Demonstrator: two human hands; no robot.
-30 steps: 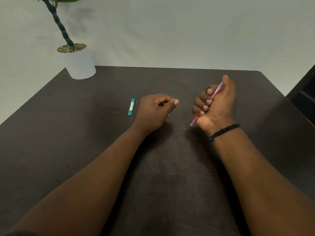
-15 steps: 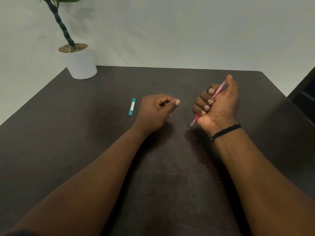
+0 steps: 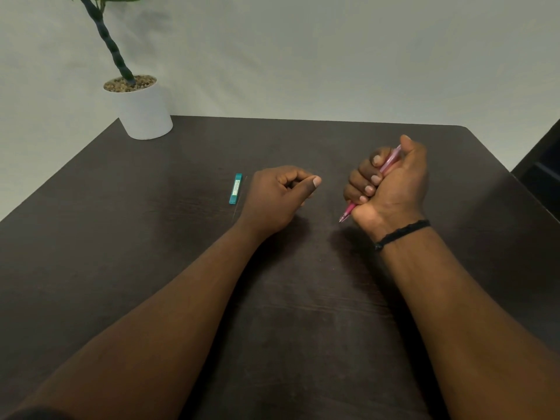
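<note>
My right hand (image 3: 391, 189) grips a pink mechanical pencil (image 3: 391, 157) in a fist, held just above the dark table (image 3: 151, 268). The thumb rests on the pencil's top end, and the tip (image 3: 342, 219) pokes out below the fist, pointing down and left. My left hand (image 3: 275, 198) rests on the table with its fingers curled in and the thumb against the index finger; nothing shows in it. A small teal lead case (image 3: 235, 188) lies just left of my left hand. A thin lead (image 3: 239, 201) lies between the case and the hand.
A white pot (image 3: 142, 112) with a green plant stands at the table's far left corner. A dark piece of furniture (image 3: 542, 165) sits off the right edge. A pale wall rises behind the table.
My right hand with the pencil has drifted very slightly to the right. My left hand and the lead case have not moved.
</note>
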